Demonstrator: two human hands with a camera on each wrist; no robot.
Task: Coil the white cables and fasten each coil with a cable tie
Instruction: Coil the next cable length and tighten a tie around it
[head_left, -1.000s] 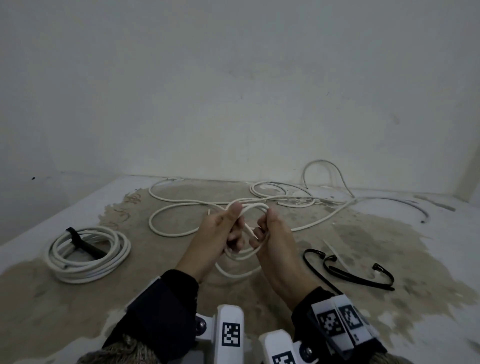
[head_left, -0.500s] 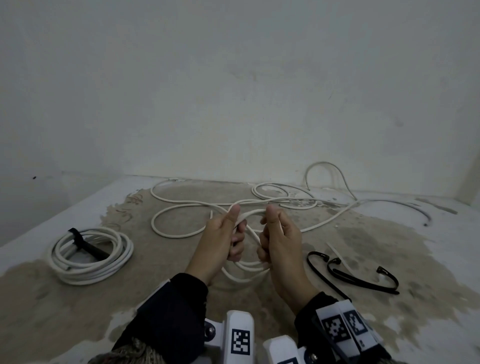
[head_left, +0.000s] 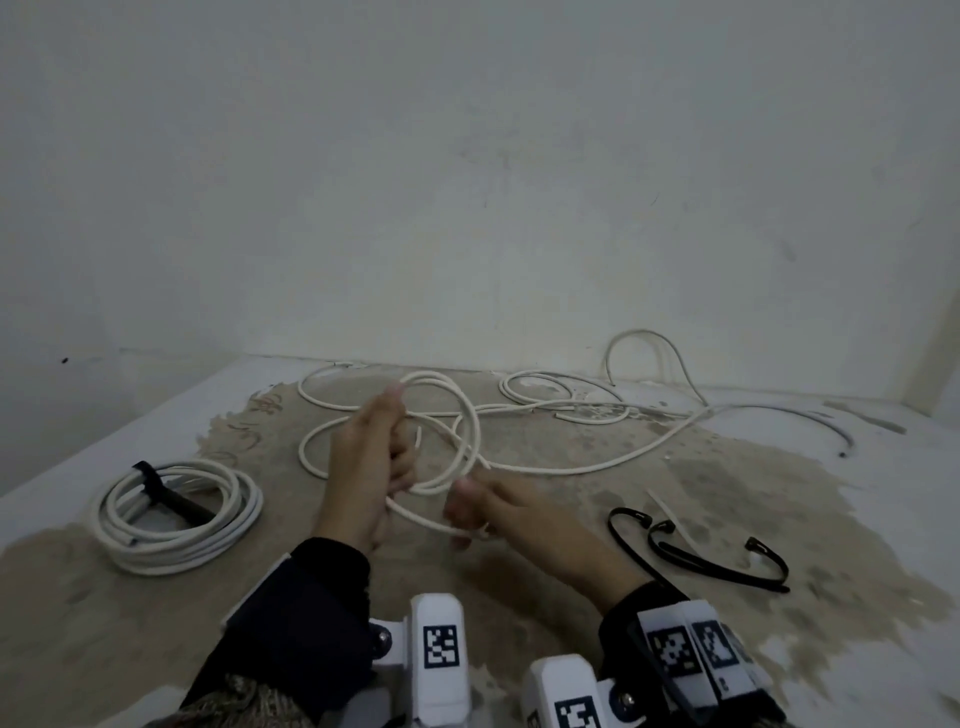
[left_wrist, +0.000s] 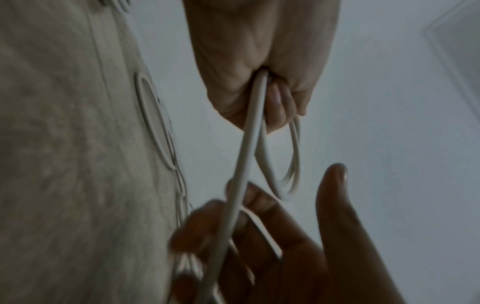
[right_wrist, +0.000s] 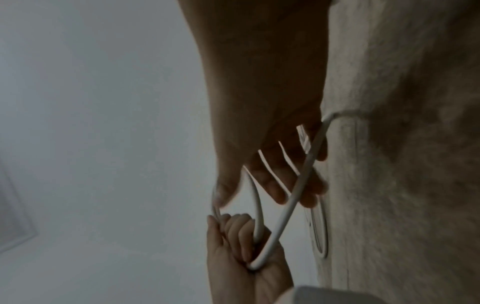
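Our head camera looked forward and down across the floor toward the wall, with both hands low in the middle of its picture. Each wrist camera sat very close, turned sideways, looking along its own hand toward the other. All three views shared the left hand, the right hand and the white cable between them.

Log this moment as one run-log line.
left hand: grips cable loops | right hand: pinches strand | tied coil: floor | black ties: unused
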